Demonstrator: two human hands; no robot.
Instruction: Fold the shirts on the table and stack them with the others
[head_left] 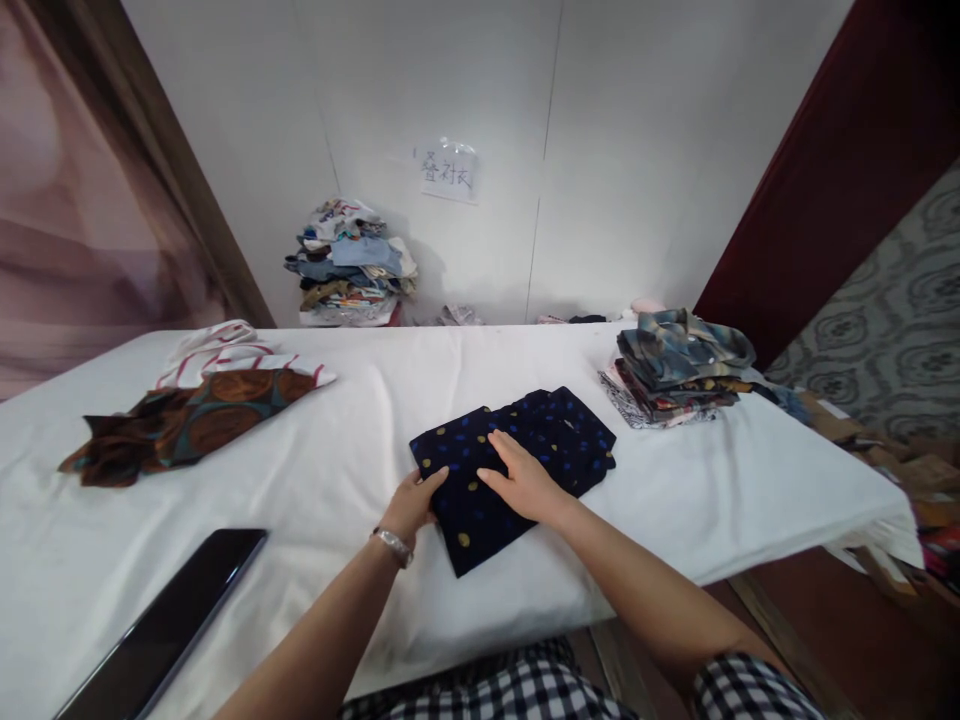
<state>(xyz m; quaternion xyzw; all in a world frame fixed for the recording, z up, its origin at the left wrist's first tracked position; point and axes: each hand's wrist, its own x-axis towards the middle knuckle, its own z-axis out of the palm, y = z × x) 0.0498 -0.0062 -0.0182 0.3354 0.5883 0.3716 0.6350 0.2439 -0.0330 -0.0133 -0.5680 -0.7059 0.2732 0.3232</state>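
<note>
A folded navy shirt (540,440) with blue and yellow spots lies at a slant on the white-covered table. At its near-left edge, my left hand (412,503) is closed, the thumb on top and the other fingers under the cloth; a silvery band circles that wrist. My right hand (525,482) rests on top of the shirt with its fingers stretched out, the thumb apart from the rest. The shirt's collar end points to the far right.
Folded shirts (675,365) are stacked at the table's right. On the left lie a brown patterned garment (217,420) and a white-and-red one (225,352). A phone-like dark slab (165,620) sits front left. Behind the table rises a clothes pile (352,262); a paper sign (448,172) hangs on the wall.
</note>
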